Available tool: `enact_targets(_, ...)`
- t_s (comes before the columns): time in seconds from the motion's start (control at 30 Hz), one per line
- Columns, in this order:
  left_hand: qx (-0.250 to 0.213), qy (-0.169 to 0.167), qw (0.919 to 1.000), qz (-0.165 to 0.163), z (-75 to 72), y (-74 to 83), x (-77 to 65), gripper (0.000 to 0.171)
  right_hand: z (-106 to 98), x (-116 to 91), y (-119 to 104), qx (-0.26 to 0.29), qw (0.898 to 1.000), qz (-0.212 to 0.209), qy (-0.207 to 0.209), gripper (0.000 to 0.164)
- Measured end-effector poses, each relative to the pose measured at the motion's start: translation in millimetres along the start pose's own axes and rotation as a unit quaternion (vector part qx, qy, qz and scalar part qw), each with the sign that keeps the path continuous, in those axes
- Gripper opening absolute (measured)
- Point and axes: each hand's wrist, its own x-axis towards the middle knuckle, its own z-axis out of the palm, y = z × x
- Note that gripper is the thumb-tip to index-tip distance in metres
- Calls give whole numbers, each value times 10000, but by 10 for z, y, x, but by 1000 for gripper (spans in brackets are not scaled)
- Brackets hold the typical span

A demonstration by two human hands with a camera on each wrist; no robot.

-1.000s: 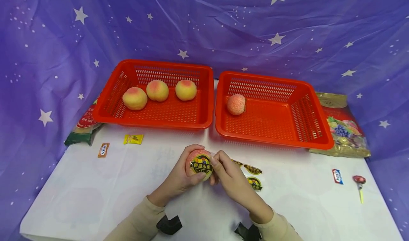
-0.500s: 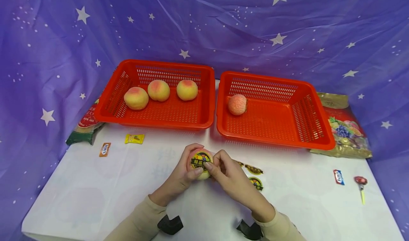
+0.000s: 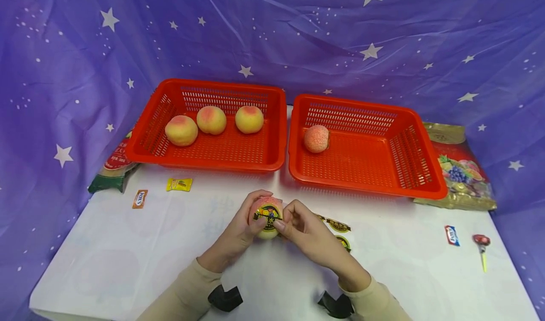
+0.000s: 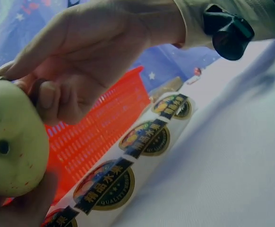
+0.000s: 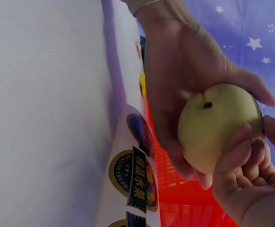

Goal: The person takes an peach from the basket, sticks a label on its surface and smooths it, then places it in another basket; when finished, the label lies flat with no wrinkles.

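My left hand (image 3: 238,236) grips a peach (image 3: 267,236), pink on top and pale yellow below, its thumb lying over the round black-and-gold fruit sticker (image 3: 270,211) on the near side. My right hand (image 3: 315,240) holds the peach from the right, thumb tip at the sticker's edge and the other fingers curled against the fruit. Both wrist views show the yellow underside of the peach (image 4: 14,137) with a small dark hole. Just right of the hands lies a strip of the same stickers (image 4: 104,184), partly hidden by the right hand in the head view.
Behind stand two red plastic baskets, the left basket (image 3: 204,162) with three peaches, the right basket (image 3: 366,186) with one pinker peach (image 3: 316,139). Wrapped sweets (image 3: 179,184) and a lollipop (image 3: 481,239) lie on the white table. Bags (image 3: 457,174) lean beside the baskets.
The left thumb has moved up onto the sticker, covering part of its lettering. The right thumb has moved from the fruit's right edge onto the sticker's lower right.
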Motion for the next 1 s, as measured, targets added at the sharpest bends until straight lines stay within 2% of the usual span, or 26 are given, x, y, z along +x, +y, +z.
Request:
enact_targets(0.13, 530, 364, 9976, 269, 17, -8, 2, 52, 41, 4, 33, -509, 9977, -141, 419, 24)
enact_targets(0.3, 1076, 470, 9928, 237, 35, -7, 7, 48, 80, 29, 83, -1022, 9911, -474, 709, 24)
enact_targets(0.43, 1226, 376, 9915, 239, 22, 7, 5, 44, 97, 19, -10, -961, 9922, -472, 643, 21)
enact_targets(0.63, 1155, 269, 9926, 248, 19, 49, 1, 38, 95, -15, -179, -911, 9931, -371, 641, 18)
enact_targets(0.83, 1148, 186, 9929, 244, 37, 71, -14, 38, 70, -29, -199, -625, 9960, -133, 631, 20)
enact_targets(1.0, 1378, 175, 9896, 377, 68, 70, -24, 36, 47, -35, -183, -458, 9971, 114, 589, 19)
